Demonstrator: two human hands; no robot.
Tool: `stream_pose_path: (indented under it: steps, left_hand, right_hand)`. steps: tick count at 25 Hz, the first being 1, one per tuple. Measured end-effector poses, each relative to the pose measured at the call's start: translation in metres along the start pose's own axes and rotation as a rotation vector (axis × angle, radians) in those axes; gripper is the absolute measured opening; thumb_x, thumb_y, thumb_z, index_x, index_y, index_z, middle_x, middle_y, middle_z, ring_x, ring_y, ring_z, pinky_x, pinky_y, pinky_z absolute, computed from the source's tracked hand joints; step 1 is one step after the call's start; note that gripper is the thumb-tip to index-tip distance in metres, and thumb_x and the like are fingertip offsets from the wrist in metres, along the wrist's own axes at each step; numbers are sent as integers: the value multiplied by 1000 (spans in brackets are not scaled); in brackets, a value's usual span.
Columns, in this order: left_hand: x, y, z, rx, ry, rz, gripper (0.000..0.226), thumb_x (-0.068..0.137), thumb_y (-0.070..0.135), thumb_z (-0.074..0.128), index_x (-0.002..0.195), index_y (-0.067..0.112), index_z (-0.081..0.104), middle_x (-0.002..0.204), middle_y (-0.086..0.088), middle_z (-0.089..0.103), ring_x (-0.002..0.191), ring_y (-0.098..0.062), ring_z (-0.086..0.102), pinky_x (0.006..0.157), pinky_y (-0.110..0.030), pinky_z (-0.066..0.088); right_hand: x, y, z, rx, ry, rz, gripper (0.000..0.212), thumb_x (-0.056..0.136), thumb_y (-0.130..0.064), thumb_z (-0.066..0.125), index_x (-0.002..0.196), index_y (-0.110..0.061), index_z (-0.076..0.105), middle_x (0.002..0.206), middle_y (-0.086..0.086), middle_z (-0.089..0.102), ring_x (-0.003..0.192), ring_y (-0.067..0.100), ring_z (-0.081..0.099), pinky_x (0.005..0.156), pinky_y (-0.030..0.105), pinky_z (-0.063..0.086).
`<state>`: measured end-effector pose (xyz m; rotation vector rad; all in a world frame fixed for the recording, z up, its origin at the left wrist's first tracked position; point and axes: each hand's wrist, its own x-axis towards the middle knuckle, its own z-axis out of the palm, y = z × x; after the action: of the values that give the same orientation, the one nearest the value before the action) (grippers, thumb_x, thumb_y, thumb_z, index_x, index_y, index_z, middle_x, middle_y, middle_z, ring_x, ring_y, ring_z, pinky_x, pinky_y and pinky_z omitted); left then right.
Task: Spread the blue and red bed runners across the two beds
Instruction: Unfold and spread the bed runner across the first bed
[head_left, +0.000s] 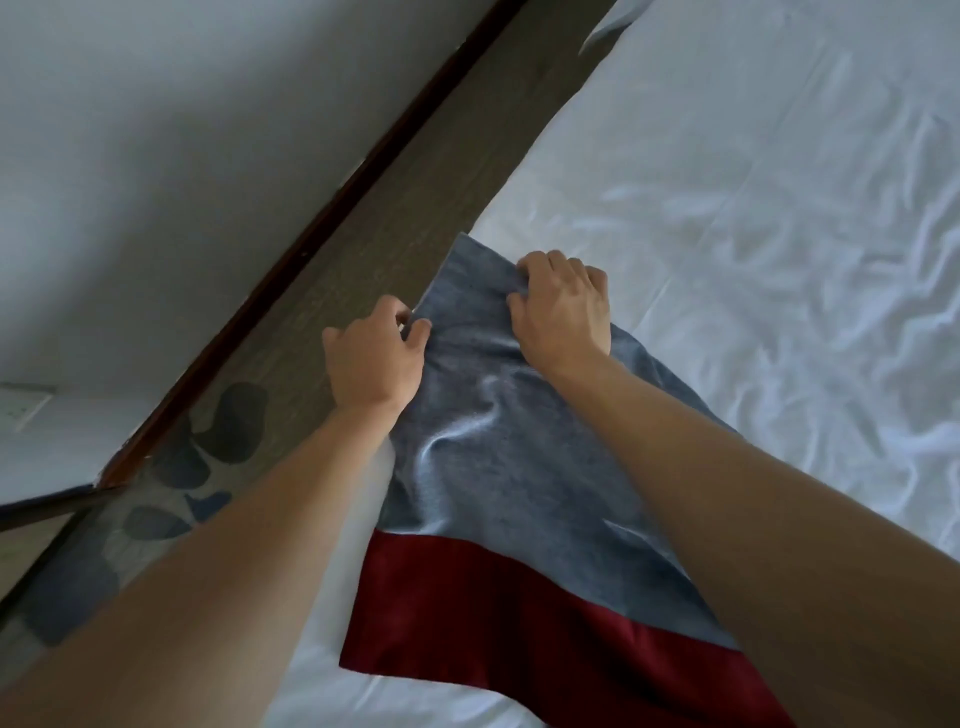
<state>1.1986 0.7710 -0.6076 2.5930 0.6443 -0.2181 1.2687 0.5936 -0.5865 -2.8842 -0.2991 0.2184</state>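
Note:
A bed runner lies over the left side of a bed with a white sheet (753, 218). Its blue-grey part (498, 441) reaches the bed's edge, and its dark red part (493, 623) lies nearer to me. My left hand (374, 358) pinches the runner's left edge at the side of the bed. My right hand (563, 306) grips a bunch of the blue-grey cloth near its far end. The cloth between my hands is wrinkled. Only one bed is in view.
A strip of dark wood floor (395, 208) runs between the bed and a white wall (171, 156) with a dark skirting board. A patterned mat with dark oval shapes (171, 488) lies on the floor at the lower left.

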Motion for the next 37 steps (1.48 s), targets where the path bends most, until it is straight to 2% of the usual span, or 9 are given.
stream_pose_path:
  steps: [3, 7, 10, 12, 19, 22, 25, 30, 37]
  left_hand:
    - [-12, -13, 3, -73, -117, -116, 42, 91, 63, 34, 94, 27, 56, 71, 7, 65, 73, -14, 59, 100, -38, 27]
    - [-56, -24, -4, -112, -106, -69, 47, 95, 54, 18, 79, 27, 53, 62, 10, 56, 63, -9, 55, 87, -36, 31]
    - [-96, -48, -13, -32, -102, -27, 39, 92, 40, 21, 72, 25, 50, 59, 10, 50, 60, -14, 52, 78, -41, 37]
    - [-123, -59, -14, -2, -145, -44, 28, 88, 37, 32, 73, 27, 53, 59, 11, 50, 63, -14, 51, 75, -38, 33]
    - [-136, -80, -12, 37, -92, -79, 14, 97, 34, 52, 85, 27, 57, 71, 9, 58, 73, -14, 56, 86, -36, 38]
    - [-103, -113, -26, 40, -4, -119, 10, 96, 37, 57, 93, 27, 58, 78, 10, 60, 78, -13, 56, 90, -37, 39]
    - [-93, -113, -27, -21, -89, -126, 15, 94, 39, 57, 99, 25, 59, 85, 7, 65, 83, -16, 61, 94, -40, 42]
    - [-82, -114, -26, -132, -94, -140, 10, 100, 27, 50, 98, 20, 57, 85, 5, 59, 76, -15, 60, 84, -42, 52]
    - [-34, -185, -34, 55, -38, -279, 9, 98, 29, 51, 101, 22, 57, 93, 2, 64, 78, -14, 51, 94, -40, 37]
  right_hand:
    - [-21, -22, 6, -58, 17, -230, 45, 89, -23, 60, 132, -15, 53, 134, 8, 54, 124, 28, 49, 118, 48, 26]
    - [-57, -54, 14, -133, -145, -675, 50, 88, -25, 60, 138, -21, 52, 143, 5, 52, 138, 27, 41, 122, 52, 15]
    - [-58, -74, 15, -298, -344, -804, 57, 90, -29, 58, 145, -23, 45, 152, 4, 43, 147, 28, 27, 123, 55, 7]
    - [-53, -84, 15, -420, -407, -854, 48, 89, -29, 60, 136, -23, 53, 141, 4, 53, 141, 27, 36, 123, 55, 6]
    - [-41, -97, 19, -547, -225, -821, 13, 93, -23, 55, 103, -18, 63, 100, 5, 64, 107, 28, 57, 122, 55, 14]
    - [-26, -116, 24, -461, -216, -775, 18, 92, -25, 53, 106, -20, 63, 106, 4, 65, 113, 27, 57, 122, 54, 16]
    - [-28, -133, 33, -401, -326, -799, 24, 90, -27, 54, 112, -23, 62, 113, 3, 64, 117, 24, 55, 121, 51, 16]
    - [-19, -138, 46, -415, -284, -802, 19, 95, -25, 50, 107, -20, 64, 108, 4, 65, 110, 24, 58, 118, 48, 26]
    - [-5, -196, 98, -352, -192, -807, 24, 95, -21, 52, 118, -19, 60, 117, 3, 62, 118, 25, 53, 121, 50, 18]
